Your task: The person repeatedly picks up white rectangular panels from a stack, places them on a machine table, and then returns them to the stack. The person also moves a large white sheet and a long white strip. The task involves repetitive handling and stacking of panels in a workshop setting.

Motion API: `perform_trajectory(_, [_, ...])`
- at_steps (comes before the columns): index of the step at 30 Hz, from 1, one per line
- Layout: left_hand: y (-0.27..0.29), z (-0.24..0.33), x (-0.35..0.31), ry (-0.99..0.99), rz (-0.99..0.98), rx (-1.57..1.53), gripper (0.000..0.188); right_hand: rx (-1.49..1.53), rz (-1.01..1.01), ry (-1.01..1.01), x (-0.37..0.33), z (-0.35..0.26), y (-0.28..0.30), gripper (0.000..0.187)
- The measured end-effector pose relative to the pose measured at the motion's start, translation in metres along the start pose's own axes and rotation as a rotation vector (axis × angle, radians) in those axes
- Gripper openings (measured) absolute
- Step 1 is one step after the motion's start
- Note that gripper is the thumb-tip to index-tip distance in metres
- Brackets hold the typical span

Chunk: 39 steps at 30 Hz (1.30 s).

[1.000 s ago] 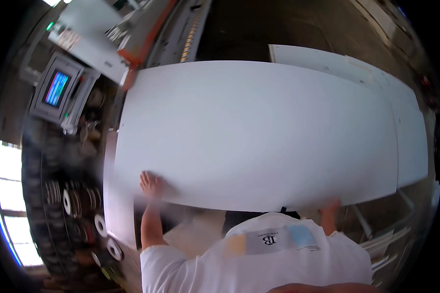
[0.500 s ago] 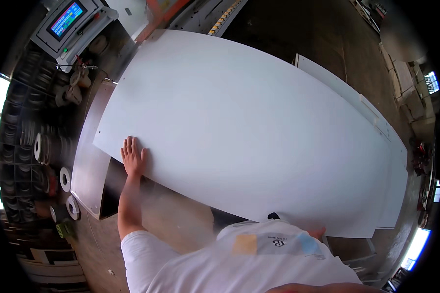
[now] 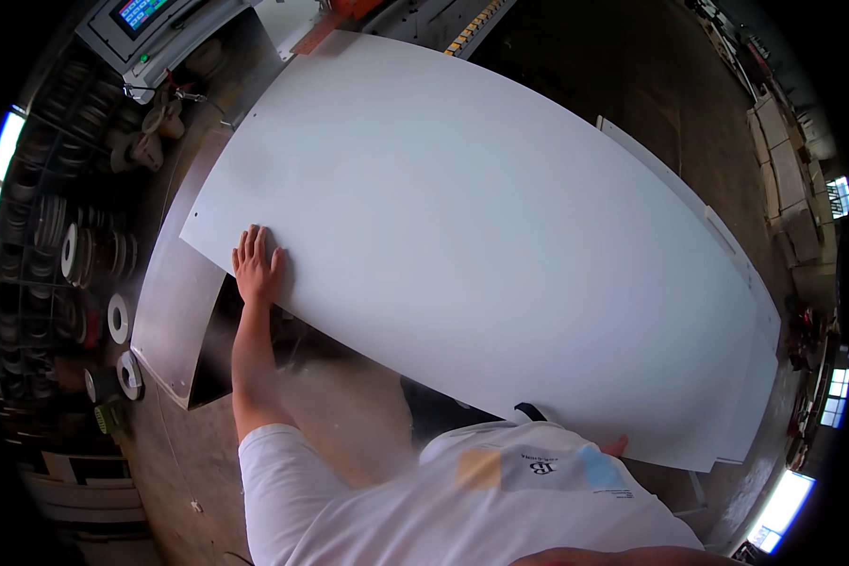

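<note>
A large white panel [image 3: 462, 236] lies flat before me, with small dark holes near its left end. My left hand [image 3: 257, 266] rests palm down on its near edge, close to the left corner, fingers stretched out and lying flat. At the near edge toward the right, only a small part of my right hand [image 3: 616, 445] shows; my shirt and the panel edge hide the rest. Whether those fingers grip the edge is not visible. A dark curved piece [image 3: 530, 411] pokes up at the panel's near edge, beside my shirt.
Under the panel's left end stands a smooth grey-brown table [image 3: 174, 302]. A machine with a control screen [image 3: 141, 13] is at the far left, near an orange part [image 3: 354, 8]. Racks of edging rolls [image 3: 52, 226] line the left. Another white panel [image 3: 759, 377] sticks out at right.
The view has shifted, so panel and machine sit higher in the picture. My left hand keeps the same spot on the panel. Little else differs.
</note>
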<state>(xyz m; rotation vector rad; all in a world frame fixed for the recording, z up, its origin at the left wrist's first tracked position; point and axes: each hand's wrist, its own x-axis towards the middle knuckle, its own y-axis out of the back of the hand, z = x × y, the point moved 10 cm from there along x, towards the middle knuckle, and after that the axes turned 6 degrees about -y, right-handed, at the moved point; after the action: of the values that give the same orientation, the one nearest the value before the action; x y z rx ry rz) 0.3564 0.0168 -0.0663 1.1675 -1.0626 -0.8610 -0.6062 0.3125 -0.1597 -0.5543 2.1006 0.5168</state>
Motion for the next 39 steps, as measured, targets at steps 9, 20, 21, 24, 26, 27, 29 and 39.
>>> perform_trajectory(9, [-0.004, -0.015, 0.010, -0.001, 0.038, -0.050, 0.056, -0.040, 0.017, -0.037, -0.005, 0.005, -0.021, 0.059])
perform_trajectory(20, [-0.004, -0.023, 0.024, -0.034, 0.002, -0.059, 0.055, -0.049, 0.069, -0.076, -0.012, 0.017, -0.036, 0.060])
perform_trajectory(21, [-0.003, -0.021, 0.025, -0.036, 0.007, -0.062, 0.055, -0.052, 0.071, -0.076, -0.011, 0.017, -0.039, 0.060])
perform_trajectory(24, [-0.005, -0.013, 0.037, -0.037, 0.021, -0.101, 0.055, -0.060, 0.071, -0.075, -0.010, 0.014, -0.048, 0.061])
perform_trajectory(26, [-0.006, -0.006, 0.048, -0.035, 0.038, -0.111, 0.054, -0.068, 0.069, -0.074, -0.009, 0.010, -0.056, 0.061])
perform_trajectory(27, [-0.008, -0.001, 0.056, -0.030, 0.043, -0.121, 0.054, -0.073, 0.066, -0.067, -0.006, 0.006, -0.063, 0.061])
perform_trajectory(29, [-0.012, 0.007, 0.072, -0.014, 0.049, -0.137, 0.054, -0.091, 0.054, -0.058, -0.001, -0.004, -0.077, 0.061])
perform_trajectory(39, [-0.028, 0.058, 0.147, -0.014, 0.095, -0.145, 0.053, -0.125, -0.010, -0.017, 0.033, -0.060, -0.147, 0.062])
